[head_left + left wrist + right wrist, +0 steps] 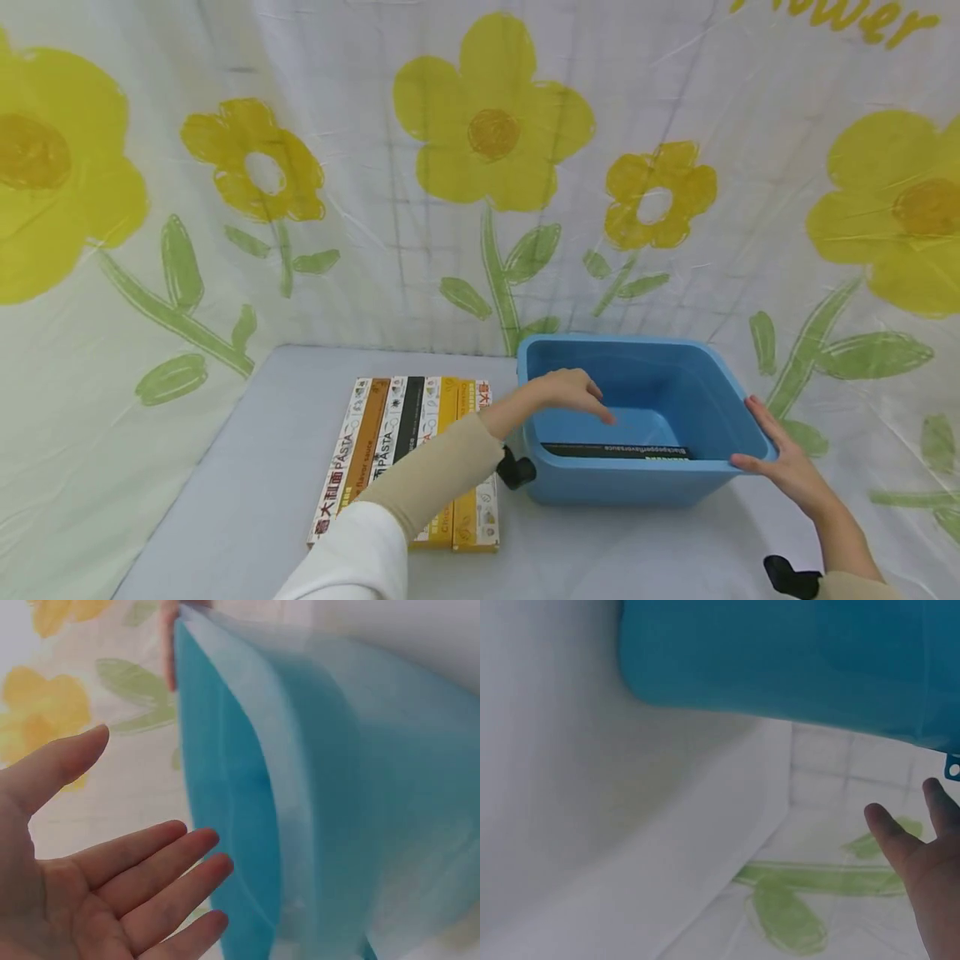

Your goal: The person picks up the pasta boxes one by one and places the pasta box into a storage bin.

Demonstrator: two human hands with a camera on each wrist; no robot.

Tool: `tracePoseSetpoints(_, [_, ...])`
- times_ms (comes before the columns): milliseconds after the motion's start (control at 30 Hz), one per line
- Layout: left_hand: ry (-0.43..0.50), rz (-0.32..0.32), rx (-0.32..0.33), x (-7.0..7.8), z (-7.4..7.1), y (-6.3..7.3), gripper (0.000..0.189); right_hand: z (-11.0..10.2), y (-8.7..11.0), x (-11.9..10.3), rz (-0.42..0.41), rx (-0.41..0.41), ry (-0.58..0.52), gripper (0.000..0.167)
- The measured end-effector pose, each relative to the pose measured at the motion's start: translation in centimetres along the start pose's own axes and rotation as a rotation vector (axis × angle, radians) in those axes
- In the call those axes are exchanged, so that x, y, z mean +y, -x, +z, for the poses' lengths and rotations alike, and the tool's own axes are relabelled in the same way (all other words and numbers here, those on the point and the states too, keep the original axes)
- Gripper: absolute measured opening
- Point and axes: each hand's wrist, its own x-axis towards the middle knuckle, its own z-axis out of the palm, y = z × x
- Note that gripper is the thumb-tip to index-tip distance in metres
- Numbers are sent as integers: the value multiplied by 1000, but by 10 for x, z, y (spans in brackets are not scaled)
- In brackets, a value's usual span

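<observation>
A blue plastic bin (622, 487) stands on the table, with a dark long box labelled "Blackpepper flavor sauce" (615, 451) lying inside along its front wall. My left hand (566, 390) hangs over the bin's left side; its spread fingers hold nothing, as the left wrist view also shows with the palm (82, 907) bare. At the bin's front right corner my right hand (787, 462) rests against the rim, thumb on the front edge and fingers stretched along the right side. In the right wrist view, two extended fingers (889, 825) appear below the bin (780, 660).
Left of the bin, several pasta boxes (375, 425) in white, brown, black and yellow lie side by side, partly covered by my left forearm. A white cloth with yellow flowers (360, 275) hangs behind the pale table (247, 467).
</observation>
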Motion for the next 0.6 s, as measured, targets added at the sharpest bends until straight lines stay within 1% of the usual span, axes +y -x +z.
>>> tracePoseSetpoints(67, [29,36,75,-11,-3,15,55,0,0,0,-5,0,-3,96])
tracePoseSetpoints(167, [126,90,190,-30,-2,40,55,0,0,0,-3,2,4,96])
tracePoseSetpoints(233, [196,128,287,-45,3,56,55,0,0,0,1,2,10,96])
tracePoseSetpoints(267, [226,137,341,-52,8,63,56,1,0,-1,6,4,13,96])
tracePoseSetpoints(333, [290,136,441,-65,18,78,56,1,1,0,6,8,14,96])
tracePoseSetpoints(400, [329,119,526,-80,32,90,56,1,2,0,8,12,10,96])
tracePoseSetpoints(433, [343,92,556,-87,39,97,55,2,2,0,9,13,7,95])
tracePoseSetpoints(500, [364,28,596,-102,54,108,55,2,2,1,7,16,5,95])
tracePoseSetpoints(600, [369,-78,636,-125,76,125,56,2,3,2,11,16,-4,93])
